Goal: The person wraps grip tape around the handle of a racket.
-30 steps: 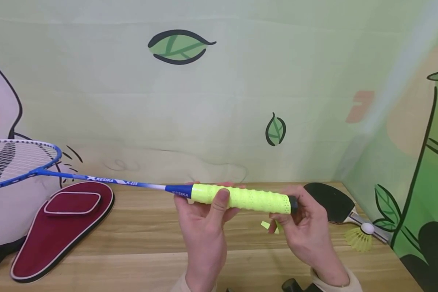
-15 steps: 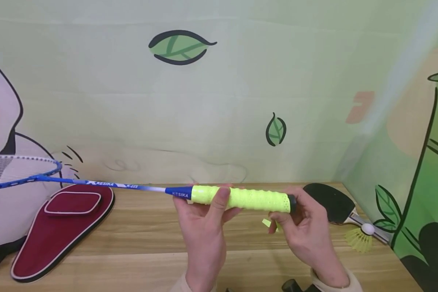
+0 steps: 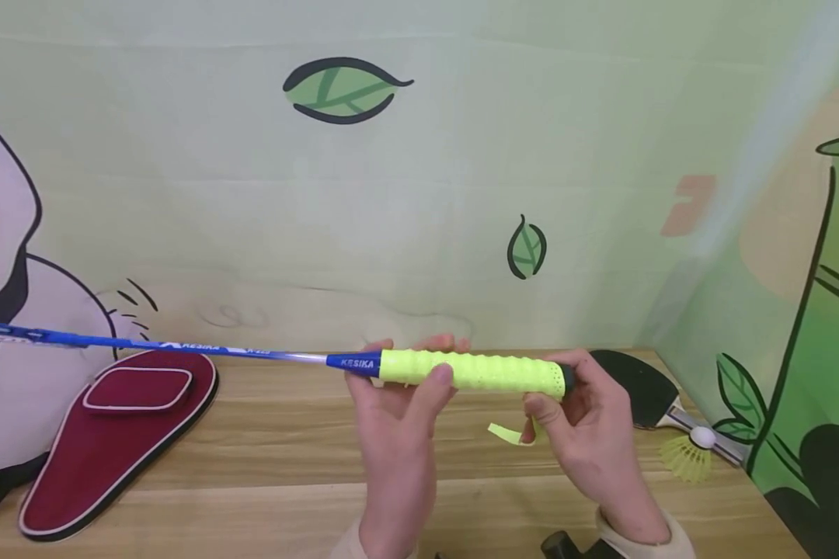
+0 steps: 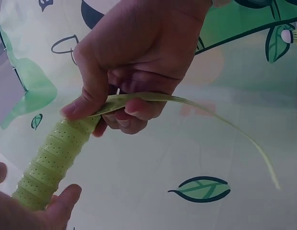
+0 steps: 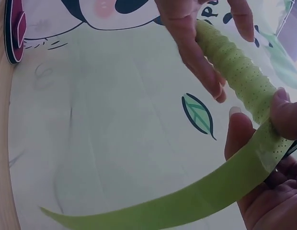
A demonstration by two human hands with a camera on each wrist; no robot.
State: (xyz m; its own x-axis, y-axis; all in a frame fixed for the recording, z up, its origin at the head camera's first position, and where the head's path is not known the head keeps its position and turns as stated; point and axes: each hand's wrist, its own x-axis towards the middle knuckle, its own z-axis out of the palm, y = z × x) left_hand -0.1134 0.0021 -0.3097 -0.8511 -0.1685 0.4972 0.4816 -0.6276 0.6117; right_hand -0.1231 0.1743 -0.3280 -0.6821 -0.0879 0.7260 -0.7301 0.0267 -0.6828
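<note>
A blue badminton racket [image 3: 280, 355] is held level above the wooden table, its head cut off at the left edge and turned nearly edge-on. Perforated yellow overgrip [image 3: 510, 374] winds in ridges along the handle up to the black butt. My left hand [image 3: 397, 442] holds the handle near the blue cone, thumb in front and fingers behind. At the butt end my right hand [image 3: 594, 439] pinches the handle where the overgrip comes away. From there a loose tapering tail [image 5: 187, 201] of overgrip hangs over the index finger, curving off freely in the right wrist view.
On the table [image 3: 266, 481], a dark red paddle case [image 3: 122, 458] lies at left. A black table tennis paddle [image 3: 632, 384] and a yellow shuttlecock [image 3: 688, 454] lie at right. A black object [image 3: 562, 546] shows at the bottom edge. A printed cloth [image 3: 433, 194] hangs behind.
The racket has rolled about its length, its head going from showing strings to nearly edge-on. Handle and left hand have shifted slightly right. More of the loose tail shows below the handle.
</note>
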